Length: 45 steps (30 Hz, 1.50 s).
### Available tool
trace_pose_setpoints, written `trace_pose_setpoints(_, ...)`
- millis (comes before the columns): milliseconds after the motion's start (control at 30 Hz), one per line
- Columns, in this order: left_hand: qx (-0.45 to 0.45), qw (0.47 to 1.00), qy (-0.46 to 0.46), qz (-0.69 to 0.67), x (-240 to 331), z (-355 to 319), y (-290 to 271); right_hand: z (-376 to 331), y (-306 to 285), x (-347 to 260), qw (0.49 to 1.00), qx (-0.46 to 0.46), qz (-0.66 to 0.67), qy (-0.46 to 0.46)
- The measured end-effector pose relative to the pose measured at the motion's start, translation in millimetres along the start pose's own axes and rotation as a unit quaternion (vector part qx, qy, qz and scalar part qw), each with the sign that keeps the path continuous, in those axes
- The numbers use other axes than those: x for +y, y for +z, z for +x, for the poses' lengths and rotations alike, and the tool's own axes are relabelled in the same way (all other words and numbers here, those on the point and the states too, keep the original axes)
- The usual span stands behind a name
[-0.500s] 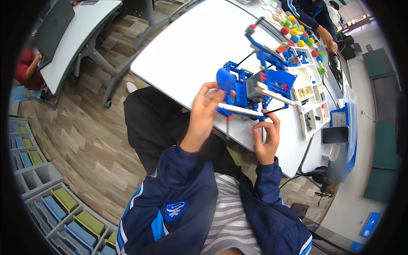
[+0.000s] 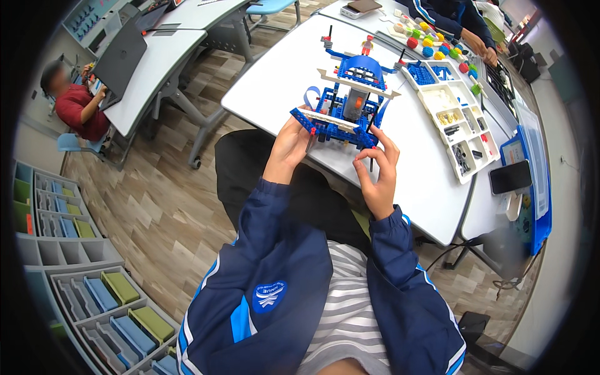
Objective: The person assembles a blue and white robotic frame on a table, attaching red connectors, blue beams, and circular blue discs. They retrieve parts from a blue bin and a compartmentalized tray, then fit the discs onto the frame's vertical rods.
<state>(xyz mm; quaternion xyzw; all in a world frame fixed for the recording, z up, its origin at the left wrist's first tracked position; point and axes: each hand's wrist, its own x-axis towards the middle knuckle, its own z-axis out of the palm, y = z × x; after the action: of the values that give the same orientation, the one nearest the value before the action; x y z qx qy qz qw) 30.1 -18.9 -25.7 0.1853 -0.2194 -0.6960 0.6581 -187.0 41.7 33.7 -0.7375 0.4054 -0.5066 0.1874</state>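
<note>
A vehicle-like model of blue, white and grey building bricks, with black rods sticking out, is at the near edge of the white table. My left hand grips its near left corner, the fingertips partly hidden behind a blue beam. At the near right corner, my right hand has its index finger against the blue parts and its thumb bent below, beside a black rod. A small red-and-grey figure tops the far side. Whether the model rests on the table or is slightly raised, I cannot tell.
A white sorting tray with small parts lies right of the model. Beyond it are colourful balls and another person's hands. A phone lies by a blue bin. At left, a person in red uses a laptop.
The model has turned and now faces me more squarely. Both hands have stayed at its near corners. My view has shifted, bringing more of the left-hand desk into sight.
</note>
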Motion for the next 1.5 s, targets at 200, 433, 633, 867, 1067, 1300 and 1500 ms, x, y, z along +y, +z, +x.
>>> trace_pose_setpoints(200,-0.003,0.999,0.012,0.04,1,-10,13,-8,-5,3,1.0,0.016,-0.014,-0.011)
trace_pose_setpoints(433,-0.047,0.987,-0.104,0.113,34,-42,20,-23,-11,13,0.999,0.036,-0.031,0.001)
trace_pose_setpoints(633,0.023,0.972,-0.05,0.228,82,-36,23,-23,-11,13,0.997,0.035,-0.066,-0.012)
trace_pose_setpoints(867,-0.018,0.977,0.076,0.2,51,18,51,-19,-13,17,0.996,0.02,-0.087,-0.008)
trace_pose_setpoints(1067,-0.039,0.979,0.118,0.159,30,28,48,-11,-17,24,0.995,0.012,-0.103,-0.004)
trace_pose_setpoints(1300,-0.049,0.967,0.062,0.24,40,41,50,-8,-18,24,0.994,-0.009,-0.108,0.022)
trace_pose_setpoints(1500,-0.047,0.96,0.045,0.273,46,44,61,-6,-21,19,0.991,-0.032,-0.119,0.057)
